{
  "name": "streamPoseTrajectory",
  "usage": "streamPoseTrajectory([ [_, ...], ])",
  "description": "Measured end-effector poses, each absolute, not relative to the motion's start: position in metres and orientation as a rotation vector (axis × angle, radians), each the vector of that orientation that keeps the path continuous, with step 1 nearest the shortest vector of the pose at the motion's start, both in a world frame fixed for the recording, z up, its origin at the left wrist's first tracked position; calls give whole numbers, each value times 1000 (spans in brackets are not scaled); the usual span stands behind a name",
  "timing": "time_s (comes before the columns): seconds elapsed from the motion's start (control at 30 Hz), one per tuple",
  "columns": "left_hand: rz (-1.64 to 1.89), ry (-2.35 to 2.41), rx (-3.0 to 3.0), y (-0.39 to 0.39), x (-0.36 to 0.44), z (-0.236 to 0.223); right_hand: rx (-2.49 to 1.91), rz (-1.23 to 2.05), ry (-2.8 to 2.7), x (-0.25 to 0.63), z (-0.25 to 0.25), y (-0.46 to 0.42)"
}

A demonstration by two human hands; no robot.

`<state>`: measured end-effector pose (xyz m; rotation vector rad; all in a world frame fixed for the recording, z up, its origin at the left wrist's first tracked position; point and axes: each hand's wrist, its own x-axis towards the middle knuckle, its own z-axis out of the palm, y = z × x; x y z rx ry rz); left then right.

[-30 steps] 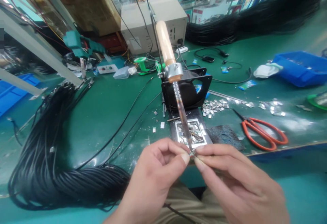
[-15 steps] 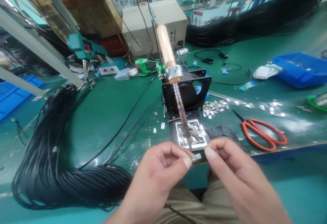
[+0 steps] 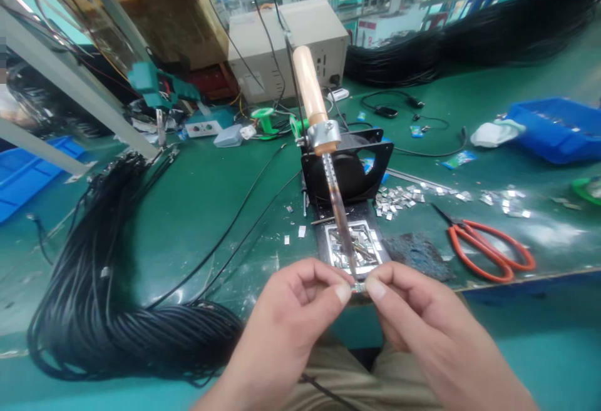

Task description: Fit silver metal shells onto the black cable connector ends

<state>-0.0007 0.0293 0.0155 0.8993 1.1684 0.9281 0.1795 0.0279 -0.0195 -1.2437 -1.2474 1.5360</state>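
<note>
A small silver metal connector [image 3: 359, 287] sits between my two hands at the table's front edge. My left hand [image 3: 300, 317] pinches one end between thumb and forefinger. My right hand [image 3: 417, 317] closes thumb and forefinger on the other end. Just above it is the tip of a wooden-handled soldering iron [image 3: 339, 211], clamped to a black stand [image 3: 385, 161] and pointing down. Under the tip lies a white-rimmed tray [image 3: 330, 245] holding small metal pieces. A black cable [image 3: 328, 391] shows below my left wrist; its end is hidden.
Red-handled scissors [image 3: 502, 264] lie to the right beside a dark pad [image 3: 417, 256]. Loose metal connector pieces [image 3: 399, 200] are scattered behind. A thick black cable bundle [image 3: 141, 336] covers the left front. A blue bin [image 3: 554, 129] stands at the right.
My right hand has moved left, from apart to gripping the connector's free end. My left hand keeps its pinch. The view has shifted slightly.
</note>
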Motion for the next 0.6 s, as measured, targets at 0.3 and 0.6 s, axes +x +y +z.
streamPoseTrajectory([
  [0.3, 970, 1135, 926, 27, -2, 10, -1230, 1351, -1265, 172, -17, 32],
  [0.6, 990, 1120, 927, 29, 0, 11, -1273, 1340, -1369, 174, -6, 34],
])
